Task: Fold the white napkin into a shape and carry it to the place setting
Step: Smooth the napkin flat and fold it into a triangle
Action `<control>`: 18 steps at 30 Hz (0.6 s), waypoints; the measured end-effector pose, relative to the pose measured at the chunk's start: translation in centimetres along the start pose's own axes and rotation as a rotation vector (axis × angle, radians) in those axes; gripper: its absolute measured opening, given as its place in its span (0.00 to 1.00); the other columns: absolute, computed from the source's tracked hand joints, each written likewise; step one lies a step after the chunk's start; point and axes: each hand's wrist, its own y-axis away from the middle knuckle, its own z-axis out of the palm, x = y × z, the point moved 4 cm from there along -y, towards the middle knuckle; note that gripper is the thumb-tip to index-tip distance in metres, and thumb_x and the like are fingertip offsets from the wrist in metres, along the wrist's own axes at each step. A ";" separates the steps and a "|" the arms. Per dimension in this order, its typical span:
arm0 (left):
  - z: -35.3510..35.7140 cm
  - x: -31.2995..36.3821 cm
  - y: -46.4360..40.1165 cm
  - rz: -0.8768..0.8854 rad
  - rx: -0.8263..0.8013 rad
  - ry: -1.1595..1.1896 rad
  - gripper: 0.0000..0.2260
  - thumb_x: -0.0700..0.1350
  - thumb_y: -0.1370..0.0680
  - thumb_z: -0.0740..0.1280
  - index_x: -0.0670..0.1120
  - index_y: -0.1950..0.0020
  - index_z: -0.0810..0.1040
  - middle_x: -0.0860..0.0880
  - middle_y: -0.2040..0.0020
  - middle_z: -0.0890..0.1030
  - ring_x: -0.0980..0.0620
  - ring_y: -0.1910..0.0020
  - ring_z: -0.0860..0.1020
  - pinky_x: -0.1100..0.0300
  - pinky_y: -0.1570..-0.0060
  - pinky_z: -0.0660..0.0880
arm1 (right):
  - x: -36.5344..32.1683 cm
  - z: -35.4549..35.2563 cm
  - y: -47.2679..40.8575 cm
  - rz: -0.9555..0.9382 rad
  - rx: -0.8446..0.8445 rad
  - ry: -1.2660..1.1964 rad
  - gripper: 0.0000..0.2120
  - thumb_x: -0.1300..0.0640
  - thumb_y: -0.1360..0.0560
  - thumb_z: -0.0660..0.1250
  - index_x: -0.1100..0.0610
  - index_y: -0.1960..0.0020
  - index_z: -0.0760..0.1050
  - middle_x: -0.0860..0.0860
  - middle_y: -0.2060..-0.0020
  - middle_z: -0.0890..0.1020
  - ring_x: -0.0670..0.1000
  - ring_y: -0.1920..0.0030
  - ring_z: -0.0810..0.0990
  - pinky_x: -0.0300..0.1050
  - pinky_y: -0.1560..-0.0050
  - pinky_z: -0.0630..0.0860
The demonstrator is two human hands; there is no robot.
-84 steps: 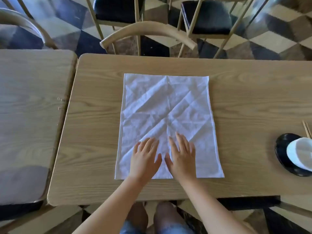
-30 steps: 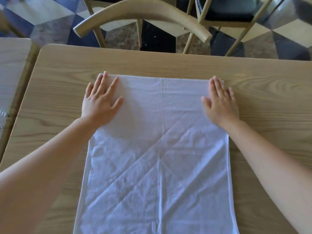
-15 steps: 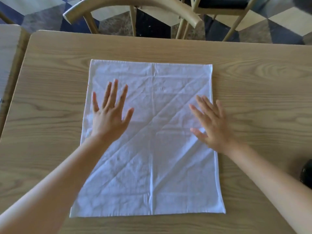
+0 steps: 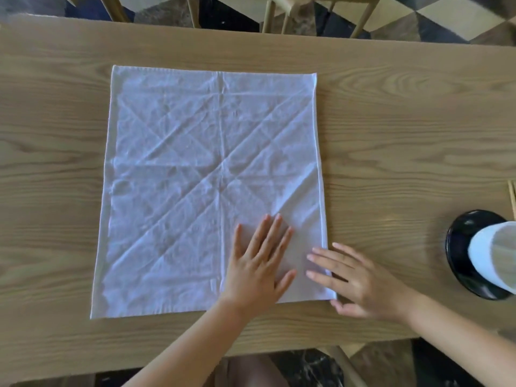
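The white napkin (image 4: pixel 212 169) lies spread flat on the wooden table (image 4: pixel 405 121), creased with diagonal and straight fold lines. My left hand (image 4: pixel 261 263) rests flat on its near right part, fingers apart. At the napkin's near right corner lies my right hand (image 4: pixel 360 283), fingers apart, with fingertips on the cloth's edge and the palm on the table. Neither hand holds anything. The place setting at the right edge shows a black plate (image 4: pixel 460 255) with a white bowl (image 4: pixel 494 255) on it.
Wooden chopsticks (image 4: pixel 511 196) lie beyond the plate at the right edge. Chair legs (image 4: pixel 268 15) and a checkered floor show past the table's far edge. My knees show below the near edge.
Both hands have slid from the napkin's far corners back toward me and to the right, ending at its near right corner. The view shifted, and the plate and bowl came into sight.
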 end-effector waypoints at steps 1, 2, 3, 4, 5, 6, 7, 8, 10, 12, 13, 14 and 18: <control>0.1 0.5 0.2 0.013 -0.013 0.004 0.32 0.62 0.24 0.53 0.46 0.24 0.58 0.46 0.24 0.58 0.46 0.25 0.54 0.36 0.31 0.54 | 0.2 -0.2 0.0 -0.030 0.002 0.020 0.25 0.52 0.31 0.68 0.55 0.34 0.73 0.56 0.34 0.73 0.55 0.31 0.68 0.55 0.32 0.66; 0.2 1.0 0.5 0.035 -0.026 0.007 0.33 0.63 0.24 0.53 0.45 0.25 0.58 0.46 0.24 0.58 0.47 0.25 0.55 0.37 0.31 0.55 | 0.4 -0.5 0.0 -0.058 0.019 0.045 0.22 0.54 0.31 0.68 0.55 0.37 0.75 0.56 0.36 0.76 0.55 0.33 0.71 0.54 0.33 0.69; 0.2 1.5 0.8 0.058 -0.041 0.015 0.34 0.64 0.24 0.53 0.44 0.25 0.59 0.46 0.24 0.59 0.47 0.25 0.56 0.37 0.31 0.55 | 0.5 -0.7 -0.2 -0.084 0.055 0.062 0.17 0.56 0.29 0.67 0.56 0.41 0.78 0.56 0.39 0.78 0.55 0.35 0.74 0.54 0.36 0.71; 0.3 1.9 1.1 0.077 -0.057 0.025 0.35 0.66 0.24 0.52 0.43 0.25 0.59 0.46 0.24 0.59 0.47 0.25 0.56 0.39 0.30 0.53 | 0.5 -1.0 -0.3 -0.101 0.100 0.069 0.12 0.59 0.27 0.64 0.56 0.46 0.81 0.56 0.42 0.80 0.55 0.38 0.77 0.54 0.38 0.73; 0.3 2.2 1.5 0.087 -0.072 0.039 0.37 0.67 0.25 0.52 0.43 0.25 0.58 0.46 0.24 0.59 0.48 0.25 0.55 0.40 0.30 0.52 | 0.4 -1.3 -0.6 -0.104 0.151 0.065 0.11 0.62 0.25 0.61 0.57 0.50 0.82 0.55 0.45 0.82 0.54 0.41 0.79 0.54 0.40 0.75; 0.2 2.3 1.9 0.092 -0.077 0.057 0.38 0.68 0.25 0.51 0.43 0.25 0.57 0.46 0.24 0.58 0.48 0.25 0.54 0.41 0.30 0.51 | 0.3 -1.6 -1.0 -0.105 0.198 0.060 0.12 0.64 0.24 0.59 0.57 0.54 0.82 0.55 0.48 0.84 0.54 0.45 0.81 0.54 0.42 0.76; 0.1 2.3 2.3 0.092 -0.072 0.086 0.39 0.69 0.25 0.51 0.43 0.24 0.56 0.46 0.23 0.56 0.48 0.24 0.52 0.41 0.29 0.50 | 0.2 -2.0 -1.4 -0.097 0.235 0.045 0.13 0.64 0.23 0.58 0.58 0.56 0.82 0.54 0.51 0.85 0.54 0.48 0.82 0.54 0.43 0.77; -0.2 2.2 2.6 0.086 -0.057 0.133 0.39 0.69 0.26 0.52 0.44 0.24 0.53 0.46 0.23 0.56 0.49 0.24 0.52 0.41 0.28 0.49 | 0.1 -2.5 -1.9 -0.072 0.262 0.006 0.13 0.64 0.23 0.58 0.59 0.56 0.82 0.54 0.54 0.85 0.53 0.51 0.82 0.54 0.44 0.77; -1.4 1.6 3.2 0.043 0.000 0.257 0.39 0.68 0.27 0.56 0.47 0.23 0.50 0.47 0.24 0.58 0.50 0.25 0.54 0.43 0.26 0.52 | 0.4 -3.9 -3.1 0.035 0.351 -0.123 0.12 0.61 0.23 0.60 0.59 0.55 0.82 0.52 0.60 0.84 0.51 0.56 0.82 0.54 0.44 0.75; -3.0 0.6 3.9 -0.034 0.066 0.395 0.38 0.64 0.28 0.62 0.47 0.25 0.56 0.48 0.29 0.69 0.51 0.29 0.66 0.49 0.31 0.65 | 0.9 -6.0 -4.6 0.164 0.505 -0.248 0.09 0.58 0.24 0.62 0.59 0.55 0.81 0.50 0.64 0.82 0.47 0.61 0.79 0.52 0.44 0.73; -3.7 -0.3 4.2 -0.088 0.120 0.444 0.35 0.61 0.29 0.64 0.46 0.26 0.62 0.50 0.34 0.76 0.52 0.36 0.74 0.55 0.38 0.71 | 1.2 -7.1 -5.5 0.212 0.569 -0.305 0.08 0.57 0.25 0.64 0.60 0.55 0.80 0.47 0.65 0.80 0.43 0.62 0.77 0.51 0.44 0.72; -4.4 -1.3 4.6 -0.158 0.187 0.486 0.31 0.58 0.29 0.67 0.48 0.29 0.67 0.54 0.41 0.80 0.56 0.44 0.78 0.63 0.46 0.74 | 1.3 -8.1 -6.6 0.247 0.613 -0.350 0.07 0.57 0.26 0.66 0.60 0.56 0.80 0.45 0.64 0.79 0.41 0.62 0.75 0.50 0.44 0.72; -6.5 -6.1 5.8 -0.501 0.392 0.693 0.12 0.46 0.28 0.72 0.54 0.46 0.80 0.74 0.62 0.76 0.66 0.54 0.78 0.78 0.61 0.69 | 1.9 -11.9 -11.3 0.305 0.661 -0.438 0.04 0.61 0.29 0.70 0.62 0.59 0.79 0.42 0.63 0.77 0.43 0.61 0.74 0.46 0.49 0.72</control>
